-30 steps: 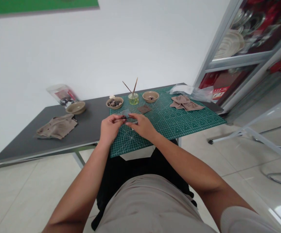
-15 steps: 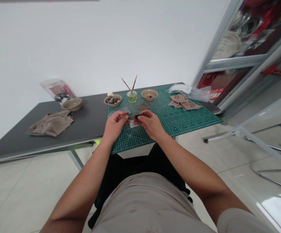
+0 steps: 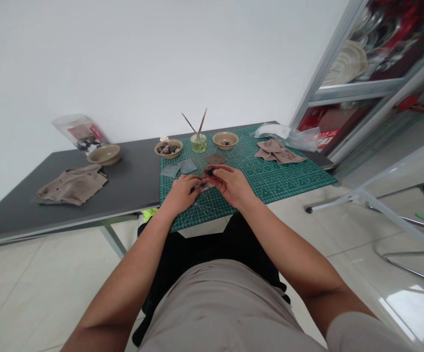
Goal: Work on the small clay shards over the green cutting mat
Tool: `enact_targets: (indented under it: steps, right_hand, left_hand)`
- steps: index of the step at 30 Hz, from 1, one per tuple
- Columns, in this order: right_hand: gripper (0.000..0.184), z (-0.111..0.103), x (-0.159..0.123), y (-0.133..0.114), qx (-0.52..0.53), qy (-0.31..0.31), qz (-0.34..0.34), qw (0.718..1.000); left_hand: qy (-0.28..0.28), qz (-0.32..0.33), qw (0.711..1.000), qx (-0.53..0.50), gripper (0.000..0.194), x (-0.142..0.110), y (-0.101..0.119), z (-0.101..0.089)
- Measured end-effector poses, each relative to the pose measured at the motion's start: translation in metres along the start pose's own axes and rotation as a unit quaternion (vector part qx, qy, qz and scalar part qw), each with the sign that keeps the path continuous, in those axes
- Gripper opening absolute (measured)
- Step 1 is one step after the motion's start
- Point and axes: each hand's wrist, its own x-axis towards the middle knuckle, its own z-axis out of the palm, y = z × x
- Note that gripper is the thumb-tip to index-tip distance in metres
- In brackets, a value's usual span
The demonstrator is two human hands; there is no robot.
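Note:
Between the thumb and fingers of my right hand (image 3: 235, 186) is a small dark lump (image 3: 210, 171), like a stone, raised just above the mat. My left hand (image 3: 184, 193) is lower, its fingers bent at a crumpled whitish piece (image 3: 207, 186) on the green cutting mat (image 3: 270, 181); the hands partly cover that piece. Beyond my left hand lie two thin grey-blue squares (image 3: 188, 166). A brown square (image 3: 215, 159) lies past my right fingertips.
At the back stand a bowl of small lumps (image 3: 168, 148), a glass with two brushes (image 3: 198, 143) and a bowl with little in it (image 3: 225, 141). Brown cloths lie left (image 3: 74, 185) and right (image 3: 278, 151). A plastic bag (image 3: 307, 138) and another bowl (image 3: 104, 155) flank these.
My left hand has gone from open near the dark lump down to the whitish piece, uncovering the grey-blue squares. My right hand still holds the lump, slightly higher. The view has shifted a little.

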Motion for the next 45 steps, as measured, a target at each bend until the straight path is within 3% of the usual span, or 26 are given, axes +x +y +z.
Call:
enact_targets:
  steps: [5,8,11,14,17,20,26,31,35,40,43,45]
  right_hand:
    - [0.022,0.001,-0.006,-0.004,-0.07,-0.042,-0.027,0.996]
    - [0.017,-0.011,0.005,0.002,-0.249,-0.031,-0.066,0.966]
    - [0.011,-0.022,0.018,0.005,-0.485,-0.044,-0.119,0.865]
    - [0.012,-0.024,0.022,0.004,-0.62,-0.086,-0.164,0.762]
    - [0.01,-0.022,0.022,0.003,-0.685,-0.113,-0.169,0.7]
    - [0.011,-0.019,0.024,0.002,-0.725,-0.117,-0.153,0.661]
    - [0.015,-0.007,0.031,0.009,-0.752,-0.104,-0.14,0.635]
    - [0.014,-0.007,0.025,0.001,-0.755,-0.137,-0.13,0.628]
    - [0.014,-0.011,0.027,-0.008,-0.761,-0.114,-0.103,0.63]
    - [0.012,-0.005,0.032,0.003,-0.76,-0.125,-0.135,0.623]
    - [0.011,-0.003,0.03,0.009,-0.743,-0.142,-0.146,0.637]
    - [0.012,-0.007,0.028,0.009,-0.721,-0.143,-0.143,0.663]
  left_hand:
    - [0.01,0.01,1.0,-0.001,0.028,-0.001,-0.004,-0.001]
    - [0.019,0.006,1.0,-0.004,0.028,0.0,-0.005,-0.001]
    - [0.044,-0.011,0.999,0.0,0.026,-0.001,-0.004,0.0]
    - [0.04,-0.013,0.999,0.012,0.025,-0.002,-0.002,-0.002]
    - [0.02,0.004,1.0,0.018,0.028,-0.004,-0.002,-0.005]
    - [0.0,0.024,0.999,0.028,0.034,-0.004,-0.006,-0.007]
    - [0.021,0.014,0.999,0.043,0.034,-0.005,-0.01,-0.001]
    - [0.023,0.008,0.999,0.038,0.033,-0.006,-0.009,-0.002]
    - [0.019,0.009,0.999,0.037,0.034,-0.006,-0.008,-0.004]
    - [0.022,-0.001,0.999,0.035,0.034,-0.006,-0.007,-0.004]
    - [0.021,-0.005,0.999,0.036,0.033,-0.007,-0.006,-0.004]
    - [0.021,-0.008,0.999,0.035,0.033,-0.008,-0.005,-0.005]
